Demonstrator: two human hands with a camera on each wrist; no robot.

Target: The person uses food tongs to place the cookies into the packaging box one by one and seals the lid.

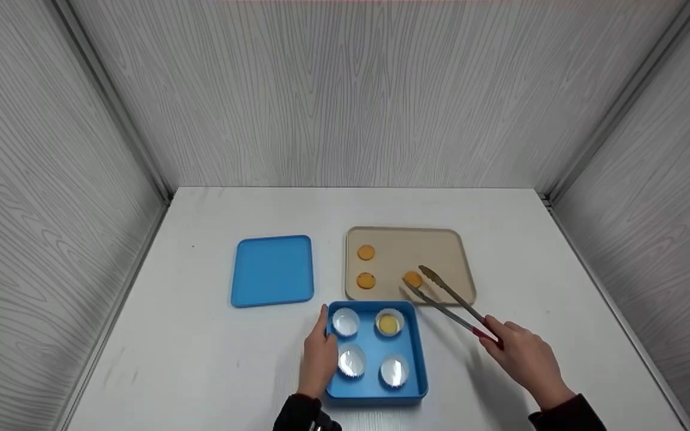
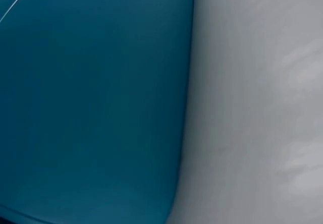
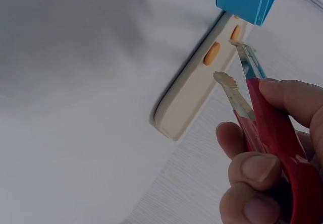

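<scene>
My right hand (image 1: 510, 347) grips red-handled metal tongs (image 1: 450, 302), whose arms stand apart with their tips on either side of an orange round pastry (image 1: 412, 279) on the beige tray (image 1: 417, 239). Two more pastries (image 1: 366, 252) (image 1: 366, 280) lie at the tray's left. My left hand (image 1: 321, 350) holds the left wall of a blue box (image 1: 420, 359) with several white paper cups; the far right cup (image 1: 388, 324) holds a yellow pastry. The right wrist view shows my fingers (image 3: 252, 168) pinching the tongs (image 3: 267, 123) near the tray (image 3: 186, 103).
A blue lid (image 1: 272, 270) lies flat to the left of the tray. The white table (image 1: 201, 359) is walled by grey panels on three sides. The left wrist view shows only the box's blue wall (image 2: 91, 103) against the table (image 2: 252, 108).
</scene>
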